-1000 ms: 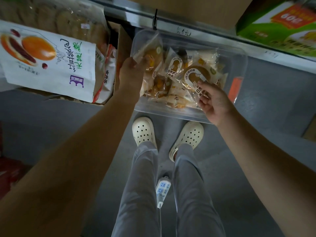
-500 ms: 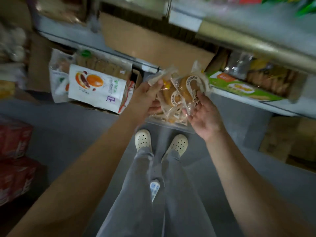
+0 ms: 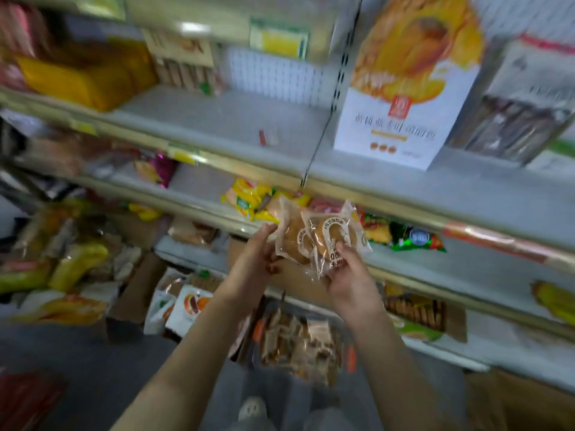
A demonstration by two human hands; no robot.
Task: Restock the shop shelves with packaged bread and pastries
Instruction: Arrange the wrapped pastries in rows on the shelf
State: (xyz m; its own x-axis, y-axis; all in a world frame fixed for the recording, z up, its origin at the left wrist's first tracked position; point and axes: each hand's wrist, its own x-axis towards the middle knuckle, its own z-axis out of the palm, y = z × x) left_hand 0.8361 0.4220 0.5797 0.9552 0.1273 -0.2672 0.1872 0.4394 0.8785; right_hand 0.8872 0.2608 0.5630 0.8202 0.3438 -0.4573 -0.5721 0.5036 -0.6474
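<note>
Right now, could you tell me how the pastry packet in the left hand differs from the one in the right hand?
The right packet lies in front, its white arch print fully showing; the left packet sits partly hidden behind it. The right hand grips its packet at the bottom, thumb on the front; the left hand holds its packet by the left edge with fingertips. Both are clear wrappers around a golden round pastry.

Glossy clear plastic pastry wrappers, matt metal shelf
</note>
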